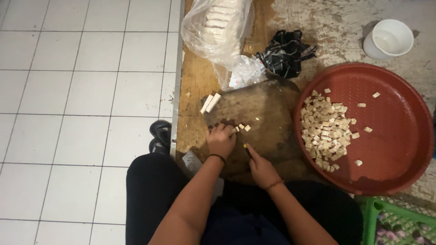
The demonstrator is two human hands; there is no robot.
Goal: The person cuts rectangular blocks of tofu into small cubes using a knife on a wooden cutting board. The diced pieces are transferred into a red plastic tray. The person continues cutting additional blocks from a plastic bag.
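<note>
My left hand [221, 140] presses down on pale strips at the near edge of a dark round cutting board [263, 113]; a few cut cubes [244, 127] lie just beyond its fingers. My right hand [262, 170] grips a knife [246, 149] whose blade points toward the left hand. Two uncut pale sticks [210, 103] lie at the board's far left.
A large red perforated tray [399, 136] on the right holds a heap of cut cubes [324, 131]. A clear plastic bag of pale blocks [218, 25], a dark cloth [286, 52], a white cup [388, 38] and a green crate [399, 222] surround the board. White floor tiles lie left.
</note>
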